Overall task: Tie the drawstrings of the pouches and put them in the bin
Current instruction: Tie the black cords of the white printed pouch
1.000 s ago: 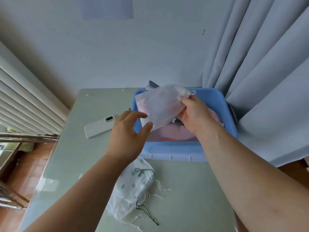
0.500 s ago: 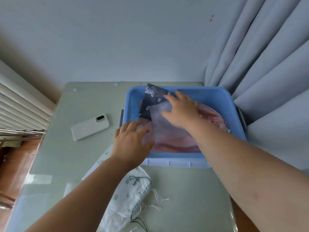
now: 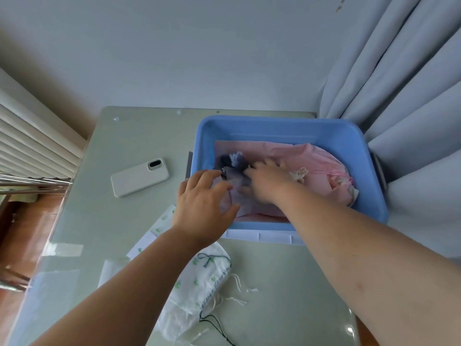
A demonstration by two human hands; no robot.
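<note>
Touching pouches (image 3: 238,196) in the bin (image 3: 274,124) with left hand (image 3: 204,206) and right hand (image 3: 264,182), fingers spread; glassy table (image 3: 139,131) by wall (image 3: 199,46), curtain (image 3: 399,83).

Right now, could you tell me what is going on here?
A person reaches both hands into the blue bin: the right hand presses a pale, see-through pouch down over the pink pouches, and the left hand is open beside it. White pouches with green print lie on the table near a phone.
</note>
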